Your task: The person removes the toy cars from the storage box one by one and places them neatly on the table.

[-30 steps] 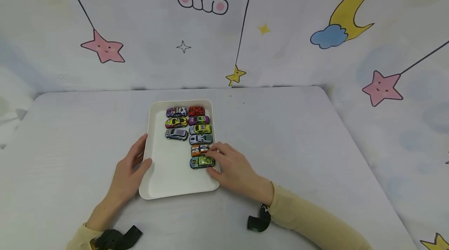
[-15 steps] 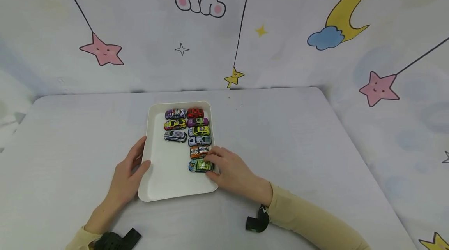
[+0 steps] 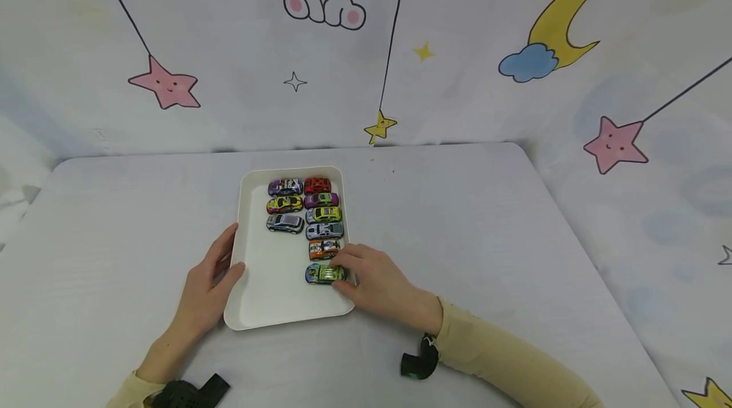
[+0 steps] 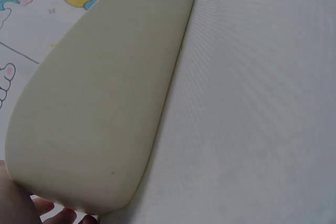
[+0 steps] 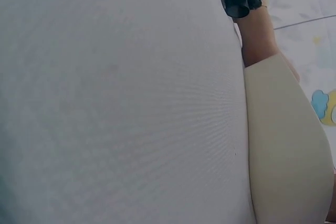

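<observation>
A white tray [image 3: 269, 287] lies on the table with toy cars in two columns. My left hand [image 3: 206, 284] holds its left side, thumb at the rim and fingers along the outer wall. At the lower right inside the tray, my right hand [image 3: 377, 278] pinches the right end of a green toy car [image 3: 321, 274]. Just above is an orange toy car [image 3: 323, 249], partly covered by my fingers. In the left wrist view the tray's outer wall [image 4: 94, 93] fills much of the picture, with my left hand [image 4: 16, 203] at its lower corner.
A silver-blue car [image 3: 324, 231], a yellow car [image 3: 323, 215], a purple car [image 3: 321, 199] and a red car [image 3: 317, 185] continue the right column. The left column has a grey car [image 3: 284, 224] lowest. White cloth covers the table [image 3: 446, 217]; a printed backdrop [image 3: 457, 96] stands behind.
The green car has slid slightly toward me with my right hand, so a gap now shows below the orange car. My left hand keeps its place on the tray. The head view has shifted slightly.
</observation>
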A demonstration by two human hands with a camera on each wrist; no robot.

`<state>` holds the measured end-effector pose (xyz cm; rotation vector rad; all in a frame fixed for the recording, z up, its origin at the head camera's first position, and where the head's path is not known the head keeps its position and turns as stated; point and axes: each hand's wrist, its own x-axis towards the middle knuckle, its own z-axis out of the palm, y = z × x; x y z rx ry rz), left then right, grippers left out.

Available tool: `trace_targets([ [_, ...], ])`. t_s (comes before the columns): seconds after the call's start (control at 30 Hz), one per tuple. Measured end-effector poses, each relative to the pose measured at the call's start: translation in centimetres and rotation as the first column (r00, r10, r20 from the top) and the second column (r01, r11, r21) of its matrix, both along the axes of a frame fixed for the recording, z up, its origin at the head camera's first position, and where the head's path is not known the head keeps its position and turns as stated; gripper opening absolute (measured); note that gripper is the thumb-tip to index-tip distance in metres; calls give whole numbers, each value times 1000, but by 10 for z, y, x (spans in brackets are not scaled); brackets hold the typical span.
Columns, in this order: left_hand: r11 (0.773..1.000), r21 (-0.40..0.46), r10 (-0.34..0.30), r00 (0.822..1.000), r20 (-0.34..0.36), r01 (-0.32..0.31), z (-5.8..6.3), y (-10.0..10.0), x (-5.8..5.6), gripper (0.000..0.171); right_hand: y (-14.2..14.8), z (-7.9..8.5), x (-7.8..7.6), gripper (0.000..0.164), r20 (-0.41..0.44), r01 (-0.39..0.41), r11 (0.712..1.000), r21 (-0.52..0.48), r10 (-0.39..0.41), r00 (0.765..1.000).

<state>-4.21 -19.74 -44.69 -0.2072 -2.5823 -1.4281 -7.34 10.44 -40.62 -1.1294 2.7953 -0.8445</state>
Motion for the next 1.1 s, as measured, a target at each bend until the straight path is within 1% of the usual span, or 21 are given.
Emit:
trace_targets([
  [0.13,1000,-4,3,1000,-3,-3,0,0,1,64,1,-2,0,26,-51,-6,1000,-8,6,999],
  [0.27,1000,-3,4,1000,-6,-4,-1,0,1,64,0,-2,1,26,-84,-4,1000,-9,3,996],
  [0.47,1000,2,3,1000,-11,-3,-1,0,0,65,0,2,0,25,-125,-8,1000,-11,6,992],
  [0.77,1000,4,1,1000,-4,-1,1,0,-1,64,3,6,-4,26,-198,-22,999,-49,12,980],
  [1.1,1000,4,0,1000,2,0,-1,-1,-1,65,7,11,-9,28,-207,-6,994,-105,-16,978],
])
